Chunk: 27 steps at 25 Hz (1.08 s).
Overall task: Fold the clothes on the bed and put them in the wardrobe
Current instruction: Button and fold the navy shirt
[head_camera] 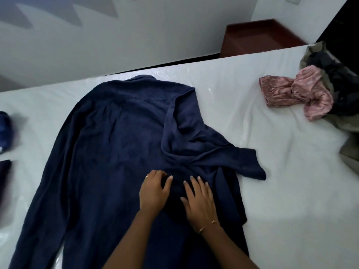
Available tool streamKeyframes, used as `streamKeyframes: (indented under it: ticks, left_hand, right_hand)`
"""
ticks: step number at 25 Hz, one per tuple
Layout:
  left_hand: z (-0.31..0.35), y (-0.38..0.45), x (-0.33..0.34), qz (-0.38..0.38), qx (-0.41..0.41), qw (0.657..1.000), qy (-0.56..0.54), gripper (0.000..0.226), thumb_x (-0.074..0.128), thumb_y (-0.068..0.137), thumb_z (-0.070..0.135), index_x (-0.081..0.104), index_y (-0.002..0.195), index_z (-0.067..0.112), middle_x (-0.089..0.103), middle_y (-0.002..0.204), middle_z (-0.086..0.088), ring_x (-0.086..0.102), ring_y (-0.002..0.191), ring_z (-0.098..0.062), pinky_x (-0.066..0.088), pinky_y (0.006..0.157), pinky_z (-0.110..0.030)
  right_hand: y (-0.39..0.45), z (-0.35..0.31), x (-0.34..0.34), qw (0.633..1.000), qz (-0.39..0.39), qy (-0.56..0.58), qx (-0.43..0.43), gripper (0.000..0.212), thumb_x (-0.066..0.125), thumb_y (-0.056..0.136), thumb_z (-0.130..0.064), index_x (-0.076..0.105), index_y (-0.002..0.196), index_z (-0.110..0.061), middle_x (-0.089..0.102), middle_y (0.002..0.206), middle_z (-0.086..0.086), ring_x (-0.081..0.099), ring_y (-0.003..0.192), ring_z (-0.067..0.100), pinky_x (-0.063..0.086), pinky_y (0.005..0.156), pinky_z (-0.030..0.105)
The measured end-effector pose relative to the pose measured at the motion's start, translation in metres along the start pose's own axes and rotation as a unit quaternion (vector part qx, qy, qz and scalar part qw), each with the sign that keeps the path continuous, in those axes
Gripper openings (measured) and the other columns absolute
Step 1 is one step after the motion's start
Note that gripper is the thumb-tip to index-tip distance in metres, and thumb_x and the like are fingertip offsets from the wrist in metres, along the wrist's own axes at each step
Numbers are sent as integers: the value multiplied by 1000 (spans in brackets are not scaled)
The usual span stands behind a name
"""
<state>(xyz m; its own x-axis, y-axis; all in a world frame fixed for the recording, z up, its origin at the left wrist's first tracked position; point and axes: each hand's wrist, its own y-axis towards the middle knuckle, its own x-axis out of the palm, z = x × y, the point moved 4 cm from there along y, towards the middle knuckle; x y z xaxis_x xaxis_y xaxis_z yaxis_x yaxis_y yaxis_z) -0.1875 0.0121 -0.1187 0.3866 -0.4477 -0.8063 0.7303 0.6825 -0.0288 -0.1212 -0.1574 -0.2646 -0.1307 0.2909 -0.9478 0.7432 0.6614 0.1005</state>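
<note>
Right now your navy long-sleeved shirt (pixel 108 152) lies back-up on the white bed sheet (pixel 281 171), collar pointing toward the far edge of the bed and the hem toward you. Its left sleeve runs straight down along the body of the shirt, while the right sleeve (pixel 206 150) is folded inward across the back, bunched and wrinkled, with the cuff end spilling out to the right over the sheet. Your left hand (pixel 153 191) rests on the shirt near its middle with the fingers curled, pinching a small ridge of fabric just below the folded sleeve; a ring shows on one finger. Your right hand (pixel 198 200) lies just beside it, flat on the cloth with the fingers straight and spread, pressing the fabric down and gripping nothing; a thin gold bracelet (pixel 209 225) sits at that wrist. The two hands are close together but not touching. Farther right, near the bed's edge, a pink garment (pixel 293 94) lies crumpled, touching a heap of olive and dark clothes (pixel 330 61) behind it. At the left edge of the view two dark blue items (pixel 4 133) sit on the sheet, too cut off to identify. Beyond the bed stands a reddish-brown piece of furniture (pixel 258 37) against the pale wall (pixel 116 35).
</note>
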Motion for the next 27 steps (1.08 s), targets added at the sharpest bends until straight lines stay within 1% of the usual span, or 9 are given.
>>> streamKeyframes:
  ticks: [2,4,7,10,14,19,21,23,27]
  left_hand:
    - [-12,-22,10,1,79,996,40,30,60,100,44,69,109,16,64,110,8,62,99,-15,57,80,-36]
    - [-20,-41,0,51,76,994,54,34,59,103,41,70,112,9,65,115,-2,62,104,-23,56,86,-43]
    - [-55,-75,-31,153,-55,983,83,38,55,101,39,67,118,7,63,124,-15,56,121,-38,43,103,-59]
    - [-110,-121,-54,222,-206,948,100,50,52,96,40,58,131,5,54,138,-23,44,135,-48,25,113,-67]
    - [-159,-177,-74,202,-340,915,76,56,57,102,39,52,134,-8,50,137,-38,45,128,-59,35,103,-72]
    - [-163,-202,-89,145,-430,891,-6,80,58,93,68,58,128,-3,54,131,-30,56,118,-50,46,100,-60]
    - [-152,-206,-95,125,-457,874,-107,66,67,91,63,65,109,-1,66,113,-23,63,102,-43,52,90,-52]
    - [-140,-212,-100,142,-457,830,-286,47,78,90,40,68,113,1,71,113,-18,66,99,-36,54,89,-46]
    - [-124,-230,-107,164,-361,712,-580,37,65,99,22,66,134,11,74,121,-9,70,106,-26,52,101,-42]
  right_hand:
    - [-7,5,-1,1000,-20,-13,-3,69,68,124,-55,64,186,-25,49,197,11,41,183,37,35,155,62]
    - [-15,11,-13,1000,0,-19,19,65,59,125,-52,67,183,-25,53,194,10,44,181,35,56,147,69]
    - [-27,42,-47,973,92,60,203,53,58,121,-41,77,167,-22,68,178,14,62,161,40,55,127,69]
    - [-61,98,-57,916,105,55,383,49,79,112,-1,83,160,-10,73,165,20,69,138,49,72,110,69]
    - [-76,145,-46,933,101,131,319,79,68,100,36,88,161,-10,76,139,14,77,115,39,84,98,60]
    - [-50,147,-32,973,14,113,202,90,106,98,-3,75,178,-31,67,129,9,68,109,37,82,108,53]
    - [-33,144,-29,974,-15,109,200,78,111,97,-37,82,170,-33,68,128,13,68,110,42,80,114,56]
    - [-26,132,-38,968,-41,124,213,61,106,100,-57,89,151,-29,71,126,16,74,110,43,77,111,53]
    - [-31,89,-57,976,-56,162,135,5,83,120,-13,80,118,-9,72,122,20,73,100,43,79,99,60]
